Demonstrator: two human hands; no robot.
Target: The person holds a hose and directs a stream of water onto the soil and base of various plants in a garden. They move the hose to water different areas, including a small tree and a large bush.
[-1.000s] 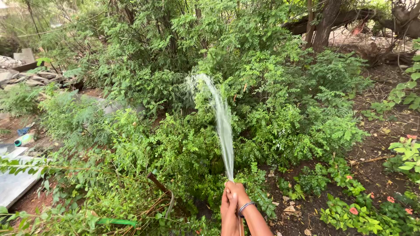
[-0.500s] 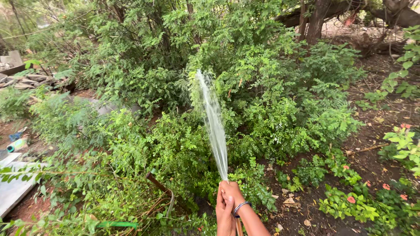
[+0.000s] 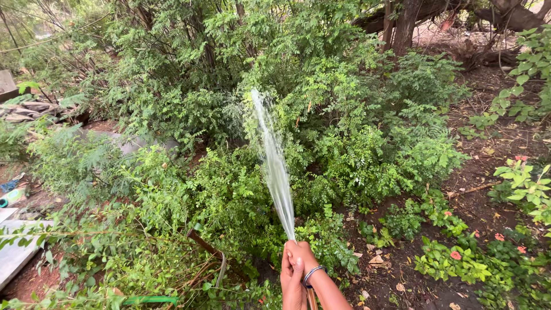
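Since the earlier frame the view has drifted right and down, and the water jet (image 3: 274, 166) now lands a little left of where it did. At the bottom edge both hands wrap the hose (image 3: 311, 299) end together: the left hand (image 3: 293, 281) closed around it from the left, the right hand (image 3: 304, 255), with a bangle (image 3: 313, 272) at the wrist, closed over the tip, apparently pinching the flow into a flat fan. A running hose is likely wet, slick and springy, pushing back; it probably holds best just behind the mouth. Beyond, the jet arcs up into the bushes (image 3: 321, 115). Red flowers (image 3: 456, 255) dot the soil at right; a tree trunk (image 3: 404, 23) stands far back.
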